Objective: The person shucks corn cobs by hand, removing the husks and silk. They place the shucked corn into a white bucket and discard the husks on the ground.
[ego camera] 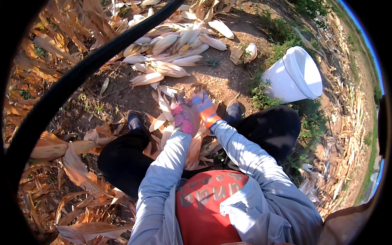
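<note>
My left hand [182,114], in a worn pink and dark glove, is low in front of me between my feet. Close beside it on the right is my right hand [205,109], in an orange and blue striped glove. Both touch pale dry husk at their fingertips; whether an ear of corn is held there is hidden by the gloves. Loose corn husks [193,156] lie under my wrists and between my legs. Just beyond my hands, a pile of corn ears in husks [165,43] rests on the soil, some showing yellow kernels.
A white plastic bucket [277,76] leans to the right among green weeds [260,96]. One ear of corn [251,52] lies apart near it. Dry corn stalks and leaves [82,180] crowd the left side. A black curved bar or cable [76,73] crosses the upper left view.
</note>
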